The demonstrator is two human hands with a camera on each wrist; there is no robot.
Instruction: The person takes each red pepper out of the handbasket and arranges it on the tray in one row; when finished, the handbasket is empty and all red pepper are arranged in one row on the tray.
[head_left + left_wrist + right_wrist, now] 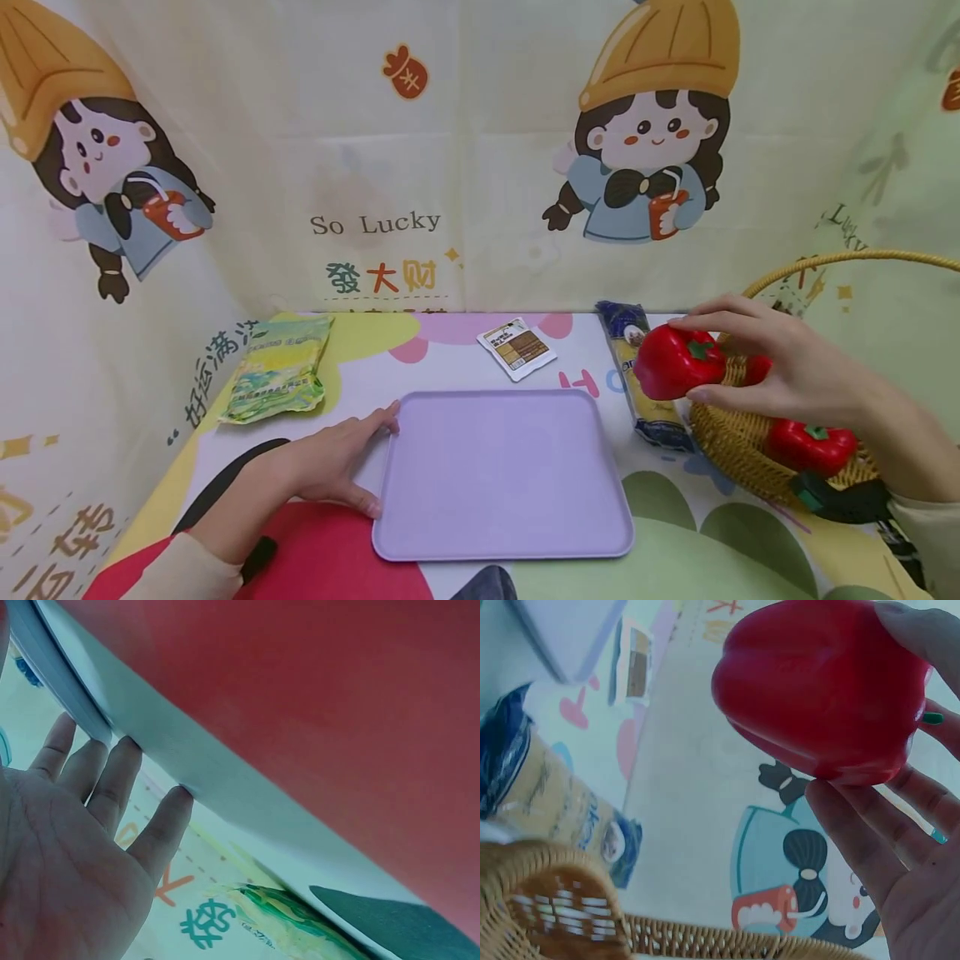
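My right hand [787, 362] grips a red bell pepper [667, 364] between thumb and fingers, raised over the near-left rim of a wicker basket [720, 442]. In the right wrist view the pepper [817, 690] shows its smooth side and a green stem by the palm. Another red pepper [810, 446] lies in the basket, with more red partly hidden behind my hand. My left hand [330, 462] rests at the left edge of a lilac tray [502, 475], thumb and fingertips at its rim. In the left wrist view the fingers [112, 784] are extended.
A yellow-green packet [277, 371] lies at the back left. Behind the tray is a small white-and-brown sachet [517, 348]. A long yellow and blue pasta bag [626, 333] lies between tray and basket. The basket's arched handle [847, 257] rises at the right.
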